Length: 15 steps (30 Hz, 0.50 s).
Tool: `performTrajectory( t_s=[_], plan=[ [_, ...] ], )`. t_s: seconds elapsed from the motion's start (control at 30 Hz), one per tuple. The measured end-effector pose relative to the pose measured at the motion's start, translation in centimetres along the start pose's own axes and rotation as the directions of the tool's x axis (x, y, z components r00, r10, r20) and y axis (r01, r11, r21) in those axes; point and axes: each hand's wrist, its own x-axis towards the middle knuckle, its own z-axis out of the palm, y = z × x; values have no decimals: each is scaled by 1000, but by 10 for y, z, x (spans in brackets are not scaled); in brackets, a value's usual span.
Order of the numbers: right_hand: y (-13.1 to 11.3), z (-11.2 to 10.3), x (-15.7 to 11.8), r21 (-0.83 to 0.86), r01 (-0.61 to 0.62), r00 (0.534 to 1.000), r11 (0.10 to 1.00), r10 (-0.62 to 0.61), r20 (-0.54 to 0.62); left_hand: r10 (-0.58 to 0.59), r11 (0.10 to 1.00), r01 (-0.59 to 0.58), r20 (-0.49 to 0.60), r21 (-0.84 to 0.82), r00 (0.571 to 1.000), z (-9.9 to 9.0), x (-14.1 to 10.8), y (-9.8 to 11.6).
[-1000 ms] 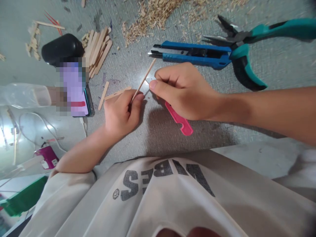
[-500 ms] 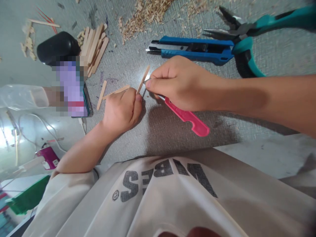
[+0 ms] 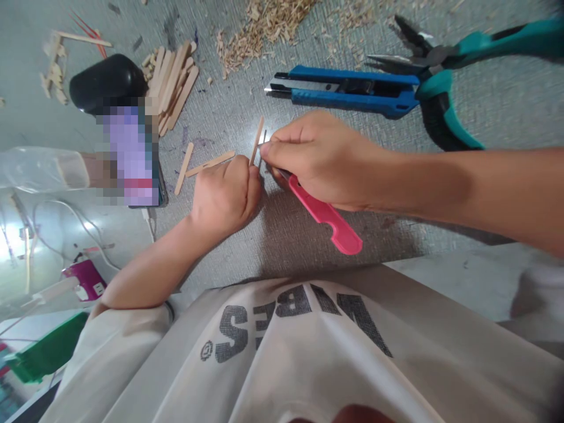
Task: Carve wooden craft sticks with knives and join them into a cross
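Between the thumb and fingers of my left hand (image 3: 227, 191) is pinched a thin wooden craft stick (image 3: 257, 140), its far end sticking up. My right hand (image 3: 321, 158) is closed round a knife with a pink handle (image 3: 328, 217), gripping it low on the metal blade. The handle points back toward my shirt. The blade's tip lies close to the stick; whether it touches I cannot tell. Just beyond my left knuckles lie two loose craft sticks, one slanted (image 3: 184, 168) and one flatter (image 3: 215, 163).
A blue box cutter (image 3: 352, 91) and teal-handled pliers (image 3: 436, 59) lie beyond my right hand. Wood shavings (image 3: 273, 23) are heaped at the back. At left are a pile of craft sticks (image 3: 174, 82), a black case (image 3: 108, 82) and a phone (image 3: 132, 155) on a cable.
The pink handle has swung slightly toward my body and left. My left hand has shifted a little right, and the held stick stands more upright. The whole view has drifted slightly.
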Motion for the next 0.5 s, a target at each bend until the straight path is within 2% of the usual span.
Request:
performTrajectory(
  t_s=[0.17, 0.3, 0.5],
  plan=[
    [-4, 2, 2, -21, 51, 998, 998, -52, -30, -84, 993, 82, -29, -81, 996, -5, 1, 0],
    [0, 0, 5, -37, 65, 997, 997, -66, -34, -92, 994, 86, -87, -74, 992, -10, 1, 2],
    [4, -6, 5, -97, 88, 995, 991, -91, -29, -133, 990, 130, -54, -56, 990, -15, 0, 4]
  ],
)
